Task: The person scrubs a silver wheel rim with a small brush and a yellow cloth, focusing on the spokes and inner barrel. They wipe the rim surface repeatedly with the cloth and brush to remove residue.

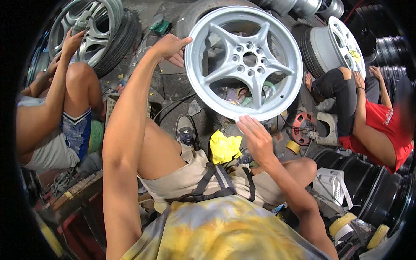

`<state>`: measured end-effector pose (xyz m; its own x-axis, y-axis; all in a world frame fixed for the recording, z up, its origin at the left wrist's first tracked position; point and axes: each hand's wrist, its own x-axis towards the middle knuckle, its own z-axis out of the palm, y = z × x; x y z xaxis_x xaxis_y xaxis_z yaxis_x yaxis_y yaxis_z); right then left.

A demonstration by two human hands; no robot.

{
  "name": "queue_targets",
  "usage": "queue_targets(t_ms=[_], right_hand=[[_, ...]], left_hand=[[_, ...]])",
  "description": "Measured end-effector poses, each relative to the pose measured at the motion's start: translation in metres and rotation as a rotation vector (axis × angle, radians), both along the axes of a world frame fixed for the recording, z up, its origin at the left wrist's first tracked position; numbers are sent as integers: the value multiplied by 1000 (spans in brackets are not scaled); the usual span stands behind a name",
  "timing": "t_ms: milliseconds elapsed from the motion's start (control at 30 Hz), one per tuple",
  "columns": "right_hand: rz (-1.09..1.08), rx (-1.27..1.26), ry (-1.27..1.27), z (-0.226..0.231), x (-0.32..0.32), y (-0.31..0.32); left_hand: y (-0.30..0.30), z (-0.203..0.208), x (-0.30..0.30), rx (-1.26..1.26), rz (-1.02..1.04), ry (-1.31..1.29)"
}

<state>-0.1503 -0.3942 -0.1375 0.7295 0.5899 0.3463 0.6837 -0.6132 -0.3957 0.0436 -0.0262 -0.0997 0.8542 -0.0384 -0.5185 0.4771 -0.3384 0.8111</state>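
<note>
A silver-grey alloy wheel rim (250, 74) with several star-shaped spokes stands tilted in front of me, a tire (190, 19) behind its upper left side. At its left edge my left hand (172, 48) holds on, thumb on the outer lip and fingers lower down, their tips partly hidden. My right hand (255, 138) lies flat against the rim's lower edge with the fingers stretched out and nothing in them. A crumpled yellow cloth (225, 146) rests just below, by my lap.
On the left, a person handles another silver wheel (97, 37) with a sanding tool. On the right, a person in a red shirt (383, 128) touches a white rim (342, 41). A red cable reel (302, 128), yellow tape roll (293, 147) and black rims (368, 186) lie around.
</note>
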Motion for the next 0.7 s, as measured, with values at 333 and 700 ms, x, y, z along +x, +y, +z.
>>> queue_targets(t_ms=[333,700], right_hand=[[-145,-45,251,10,35,36],[-222,-23,207,1,28,65]], left_hand=[[9,-12,10,264,57,-283],[-101,11,34,606,-242,-1060]])
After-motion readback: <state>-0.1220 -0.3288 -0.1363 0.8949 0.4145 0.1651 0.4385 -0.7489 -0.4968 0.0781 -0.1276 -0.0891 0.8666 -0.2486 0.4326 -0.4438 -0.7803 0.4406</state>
